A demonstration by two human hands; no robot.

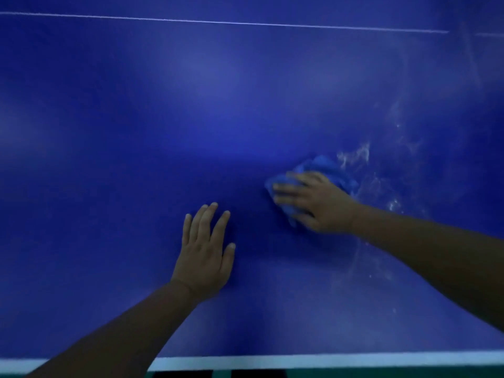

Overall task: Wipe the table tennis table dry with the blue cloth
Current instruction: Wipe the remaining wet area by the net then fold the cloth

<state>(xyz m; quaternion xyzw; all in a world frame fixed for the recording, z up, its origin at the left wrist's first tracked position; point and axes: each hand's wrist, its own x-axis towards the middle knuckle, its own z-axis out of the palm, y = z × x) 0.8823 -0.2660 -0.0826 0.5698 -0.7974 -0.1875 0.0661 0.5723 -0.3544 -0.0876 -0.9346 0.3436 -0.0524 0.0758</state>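
Observation:
The dark blue table tennis table (163, 110) fills the view. A crumpled blue cloth (327, 167) lies on it right of centre, and my right hand (313, 200) presses flat on top of it, fingers pointing left. Part of the cloth is hidden under the palm. My left hand (204, 252) rests palm down on the bare table to the left of the cloth, fingers spread, holding nothing. Wet streaks and droplets (354, 155) glisten just right of and behind the cloth.
A thin white centre line (218, 22) crosses the table at the far side. The white edge stripe (327, 360) marks the near edge. More faint water smears (392, 205) run down the right part of the surface.

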